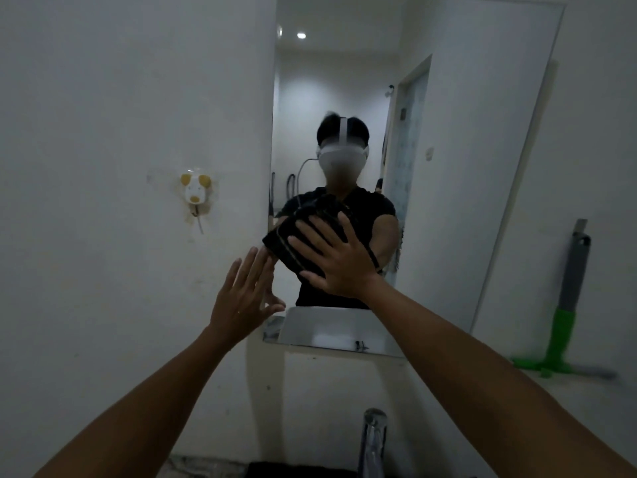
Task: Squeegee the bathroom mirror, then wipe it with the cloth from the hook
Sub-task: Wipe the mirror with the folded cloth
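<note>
The right hand (336, 258) lay flat with fingers spread, pressing a folded dark cloth (303, 232) against the mirror (448, 167) near the centre of the frame. The left hand (246, 291) was open too, fingers straight and together, its fingertips at the mirror's left edge just beside the cloth, grasping nothing. On the wall at left hung a small dog-shaped hook (195, 193), bare. At the right of the frame a squeegee (565, 319) with a green head and grey handle leaned upright against the wall. A chrome tap (373, 439) rose at the bottom edge.
</note>
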